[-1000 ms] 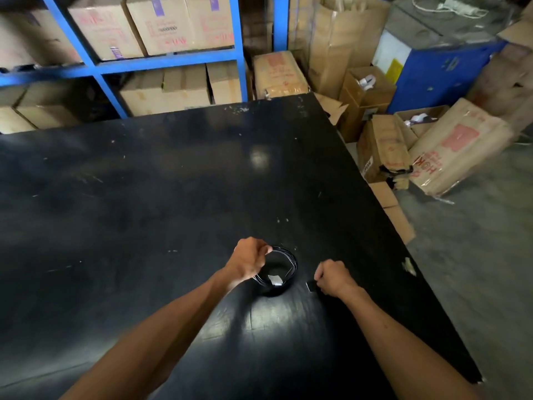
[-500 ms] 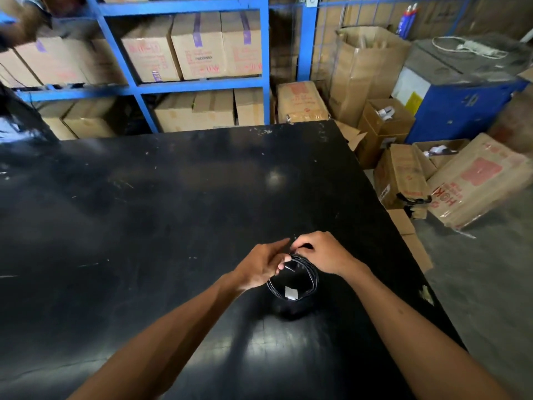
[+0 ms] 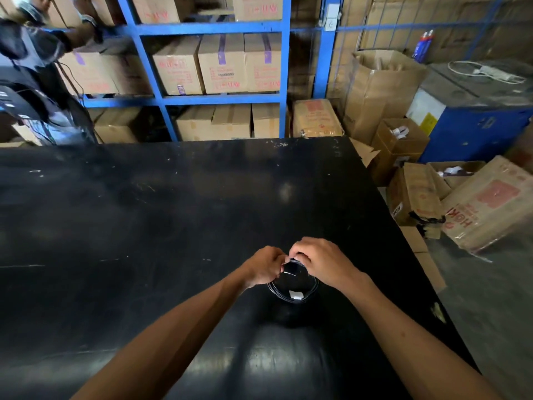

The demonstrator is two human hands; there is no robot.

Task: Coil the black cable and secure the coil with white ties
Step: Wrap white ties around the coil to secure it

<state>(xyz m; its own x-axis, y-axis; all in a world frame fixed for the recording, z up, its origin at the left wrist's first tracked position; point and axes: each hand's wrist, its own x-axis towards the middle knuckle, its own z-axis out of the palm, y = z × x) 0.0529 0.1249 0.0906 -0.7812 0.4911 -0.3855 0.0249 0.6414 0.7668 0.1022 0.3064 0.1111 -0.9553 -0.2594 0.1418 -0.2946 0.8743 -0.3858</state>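
Note:
A small coil of black cable is held just above the black table, near its front right. A white tie wraps the coil's near side. My left hand pinches the coil's far left rim. My right hand grips the far rim from the right, fingertips meeting the left hand's over a second white tie. The far part of the coil is hidden under my fingers.
The table's right edge drops to a concrete floor with cardboard boxes. Blue shelving with boxes stands behind the table. Another person stands at the far left by the shelves. A blue machine sits at the right.
My right hand left the table beside the coil and came onto the coil's far rim, meeting the left hand. The camera tilted up, showing more shelving.

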